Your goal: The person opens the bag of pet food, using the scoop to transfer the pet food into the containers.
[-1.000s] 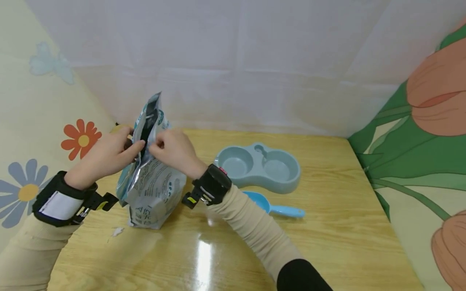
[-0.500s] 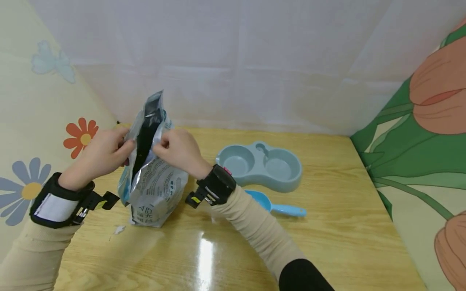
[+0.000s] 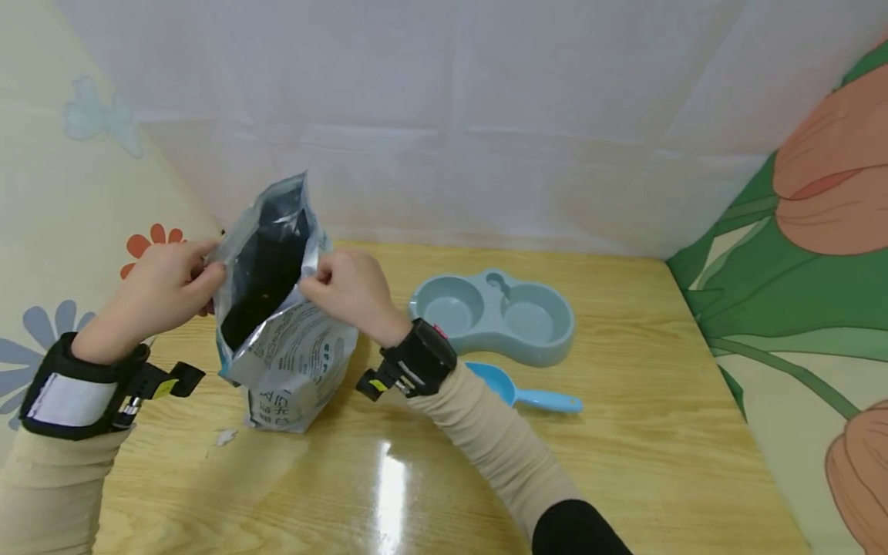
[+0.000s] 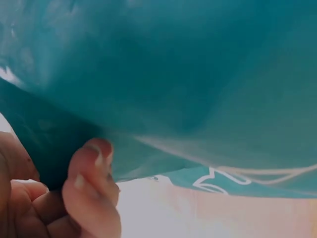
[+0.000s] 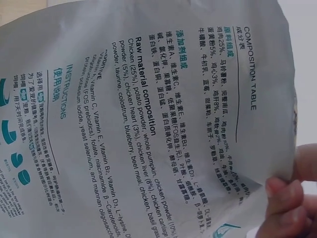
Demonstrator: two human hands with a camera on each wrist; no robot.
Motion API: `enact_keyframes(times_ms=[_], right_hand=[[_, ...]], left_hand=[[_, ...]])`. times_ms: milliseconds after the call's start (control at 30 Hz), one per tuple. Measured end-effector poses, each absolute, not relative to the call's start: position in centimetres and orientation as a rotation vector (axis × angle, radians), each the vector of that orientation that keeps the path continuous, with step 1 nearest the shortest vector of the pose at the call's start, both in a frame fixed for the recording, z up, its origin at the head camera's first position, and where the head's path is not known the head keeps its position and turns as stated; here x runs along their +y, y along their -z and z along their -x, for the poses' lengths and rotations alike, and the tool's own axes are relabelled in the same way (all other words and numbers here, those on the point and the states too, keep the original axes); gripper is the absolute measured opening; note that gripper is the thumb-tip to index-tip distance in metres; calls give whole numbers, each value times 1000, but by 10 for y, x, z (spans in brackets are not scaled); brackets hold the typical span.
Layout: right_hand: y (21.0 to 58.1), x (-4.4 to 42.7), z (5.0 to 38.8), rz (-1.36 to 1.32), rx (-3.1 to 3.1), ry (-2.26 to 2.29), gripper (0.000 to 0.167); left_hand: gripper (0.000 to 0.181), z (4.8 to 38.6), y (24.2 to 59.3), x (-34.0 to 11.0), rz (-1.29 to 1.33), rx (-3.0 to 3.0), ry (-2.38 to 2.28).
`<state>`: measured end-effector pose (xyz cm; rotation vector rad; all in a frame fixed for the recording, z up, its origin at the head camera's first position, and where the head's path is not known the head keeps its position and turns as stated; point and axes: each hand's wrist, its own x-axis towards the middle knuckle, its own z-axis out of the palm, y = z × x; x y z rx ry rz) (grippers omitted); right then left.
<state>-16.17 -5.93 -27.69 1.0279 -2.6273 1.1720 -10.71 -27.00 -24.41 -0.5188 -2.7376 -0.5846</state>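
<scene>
Silvery bag (image 3: pixel 301 366), mouth spread wide, one hand at either side.
Bag standing on wood-grain table (image 3: pixel 638 462); dark interior. Left hand (image 3: pixel 156 291) pinches the left edge of the mouth, right hand (image 3: pixel 357 294) the right edge. Right of bag: grey-blue double bowl (image 3: pixel 491 320), two round wells. Nearer the person, light-blue scoop (image 3: pixel 516 395), partly behind beige right sleeve (image 3: pixel 496 439). White scrap (image 3: pixel 225 437) near bag's base.

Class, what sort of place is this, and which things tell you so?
Probably an indoor corner set up for recording: a wood-grain table, a creased white sheet behind it, and flower-patterned backdrops on both sides.
</scene>
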Motion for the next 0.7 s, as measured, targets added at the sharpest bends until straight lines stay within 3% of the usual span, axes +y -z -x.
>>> enact_keyframes(times_ms=[700], right_hand=[[273,-51,160,-909,-2678,-1249,38]], left_hand=[[21,107,241,-286,351,-2742,621]])
